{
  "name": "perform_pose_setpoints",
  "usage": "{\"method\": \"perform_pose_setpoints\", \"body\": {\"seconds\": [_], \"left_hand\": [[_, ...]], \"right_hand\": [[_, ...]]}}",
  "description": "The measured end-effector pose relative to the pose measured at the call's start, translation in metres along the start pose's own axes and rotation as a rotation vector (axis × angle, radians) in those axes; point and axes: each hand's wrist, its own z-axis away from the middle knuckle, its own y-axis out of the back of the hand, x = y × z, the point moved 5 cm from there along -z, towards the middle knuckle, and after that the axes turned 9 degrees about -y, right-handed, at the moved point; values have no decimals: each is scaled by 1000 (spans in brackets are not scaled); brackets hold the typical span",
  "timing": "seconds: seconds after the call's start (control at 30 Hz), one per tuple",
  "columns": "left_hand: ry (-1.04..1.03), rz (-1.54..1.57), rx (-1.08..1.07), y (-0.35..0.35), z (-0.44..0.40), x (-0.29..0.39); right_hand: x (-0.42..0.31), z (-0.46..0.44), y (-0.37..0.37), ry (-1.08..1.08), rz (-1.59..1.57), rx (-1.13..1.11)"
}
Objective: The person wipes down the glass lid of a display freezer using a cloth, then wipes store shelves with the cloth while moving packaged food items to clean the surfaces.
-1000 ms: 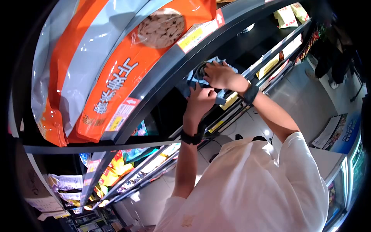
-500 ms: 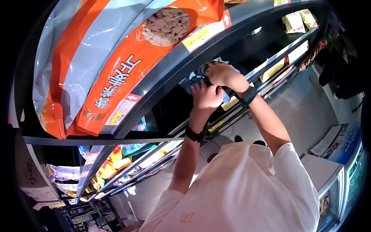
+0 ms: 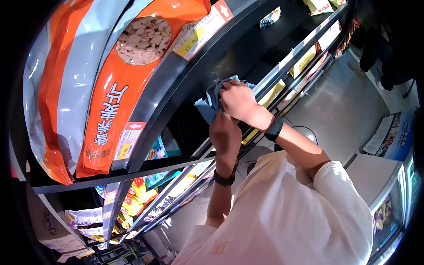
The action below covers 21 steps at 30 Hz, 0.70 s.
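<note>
A crumpled grey-blue cloth (image 3: 213, 95) lies against a black shelf, bunched beneath my hands. My right hand (image 3: 240, 102), with a dark band on its wrist, is closed over the cloth's upper part, fingers curled into it. Just below, my left hand (image 3: 225, 132) is closed with its fingertips at the cloth's lower edge; a dark band circles that wrist too. The two hands nearly touch. Part of the cloth is hidden behind the fingers.
Large orange and silver cereal bags (image 3: 106, 106) stand on the upper shelf at left, behind a rail with price tags (image 3: 191, 42). Lower shelves carry colourful packets (image 3: 134, 196). A white freezer case (image 3: 371, 176) stands at right. A person in dark clothes (image 3: 393, 57) is at upper right.
The view has shifted, so the shelf sits differently in frame. My right hand has moved left on the cloth, fingers curling more tightly; my left hand has moved down to the cloth's lower edge.
</note>
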Motion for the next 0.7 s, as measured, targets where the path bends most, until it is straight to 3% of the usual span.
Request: {"method": "perform_pose_setpoints", "body": {"seconds": [0.13, 0.2, 0.23, 0.3, 0.33, 0.4, 0.5, 0.6, 0.63, 0.7], "left_hand": [[9, 162, -57, 2, 14, -16], [120, 309, -67, -8, 27, -42], [191, 487, -142, -2, 21, -41], [137, 711, -4, 12, 17, -24], [226, 879, -21, 12, 22, -24], [255, 931, 26, 25, 24, -12], [327, 1366, -76, 39, 27, 9], [445, 1643, -394, 35, 35, 27], [474, 1673, -504, 28, 38, 35], [484, 1677, -700, 3, 58, 28]], "right_hand": [[-4, 6, 0, -3, -73, 52], [-3, 16, 11, 4, -215, 115], [1, 21, 8, 36, -332, 285], [4, 41, 28, 76, -609, 560], [4, 53, 35, 8, -711, 570], [2, 78, 50, -15, -750, 620], [-3, 119, 69, -102, -789, 762], [-6, 170, 84, -225, -734, 883], [-4, 184, 81, -251, -697, 958], [-6, 217, 67, -445, -685, 892]]}}
